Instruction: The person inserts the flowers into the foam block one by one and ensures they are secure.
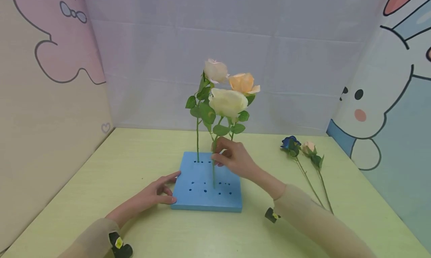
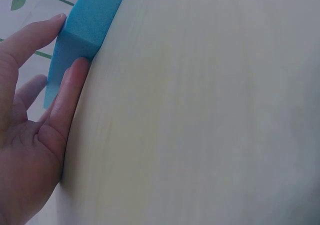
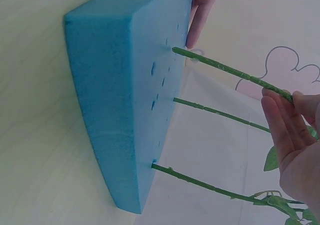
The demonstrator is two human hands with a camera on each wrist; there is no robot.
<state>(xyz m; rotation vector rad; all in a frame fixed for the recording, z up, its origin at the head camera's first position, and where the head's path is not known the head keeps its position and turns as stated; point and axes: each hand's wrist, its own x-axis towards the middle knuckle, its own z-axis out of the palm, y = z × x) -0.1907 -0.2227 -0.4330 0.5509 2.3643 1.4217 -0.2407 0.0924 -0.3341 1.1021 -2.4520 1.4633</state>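
My right hand (image 1: 234, 157) pinches the green stem of a creamy white rose (image 1: 229, 103) over a blue foam board (image 1: 207, 202) dotted with small holes. The stem's lower end (image 3: 175, 50) is close over the board's top face. Two roses stand upright in the board's back part: a pale pink rose (image 1: 216, 71) on the left and a peach rose (image 1: 244, 83) on the right. Along the board's left side, my left hand (image 1: 156, 192) rests with spread fingers, touching its edge and front corner. In the left wrist view, fingertips (image 2: 80, 67) press against the foam's side.
On the table's right side lie a dark blue rose (image 1: 291, 144) and a light pink rose (image 1: 309, 149), stems towards the right forearm. A pale curtain (image 1: 151, 82) hangs behind the table (image 1: 134, 149), with cartoon-printed panels at both sides.
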